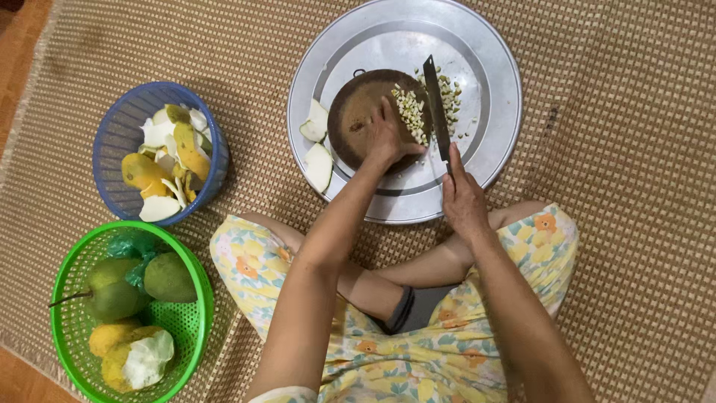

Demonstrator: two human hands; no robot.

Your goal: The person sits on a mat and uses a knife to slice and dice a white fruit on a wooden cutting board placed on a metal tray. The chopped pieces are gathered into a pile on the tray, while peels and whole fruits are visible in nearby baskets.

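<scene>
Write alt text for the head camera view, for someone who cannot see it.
Seen from above, a seated person's right hand holds a knife over diced pale pieces on a round board steadied by the left hand, on a metal tray.

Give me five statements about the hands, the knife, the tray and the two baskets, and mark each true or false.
1. The right hand grips the knife by its handle. True.
2. The left hand rests flat on the woven mat. False: it presses down on the round dark cutting board, beside the chopped pale pieces.
3. The cutting board lies on a round metal tray. True.
4. The blue basket holds whole green fruits. False: it holds yellow and white peels; the green fruits are in the green basket.
5. Two pale wedges lie on the tray left of the board. True.
</scene>
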